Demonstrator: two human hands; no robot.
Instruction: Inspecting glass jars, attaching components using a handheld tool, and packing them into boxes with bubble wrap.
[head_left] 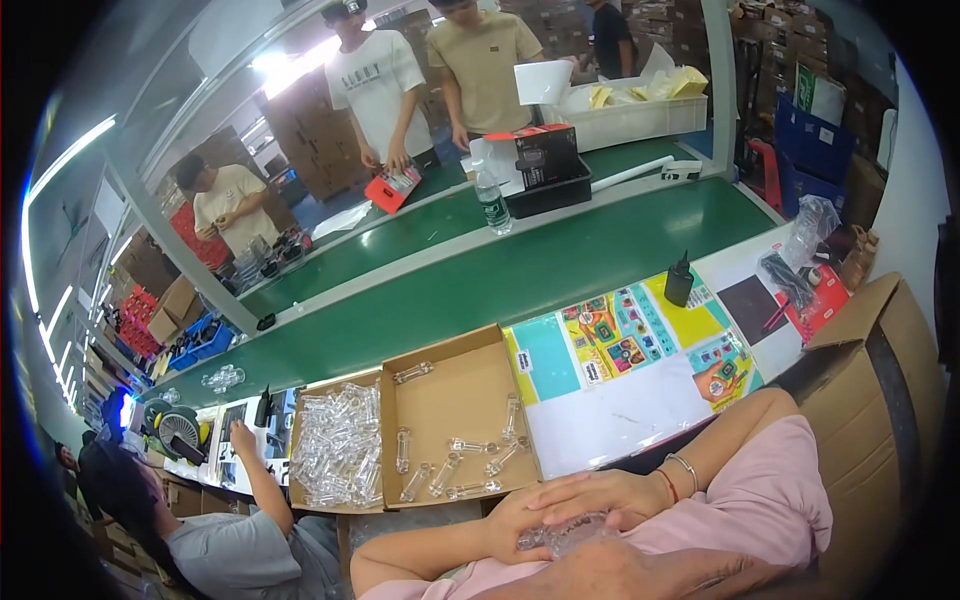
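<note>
Both my hands are together near the lower edge, just in front of an open cardboard tray [425, 440]. My right hand [597, 494] lies across the top of my left hand [508, 527], and the fingers of both are curled round a clear plastic piece [578, 534]. Much of that piece is covered by the fingers, so its full shape cannot be told. In the tray's right part lie several clear dumbbell-shaped plastic pieces [445, 473], spaced apart. Its left part holds a dense heap of similar clear pieces [340, 445].
Right of the tray are colourful printed sheets [615, 335], a white sheet [600, 420] and a black bottle [679, 281]. A green conveyor belt [420, 300] runs behind, with a water bottle [492, 200] beyond. A co-worker [240, 550] sits at left; a cardboard box [850, 430] stands right.
</note>
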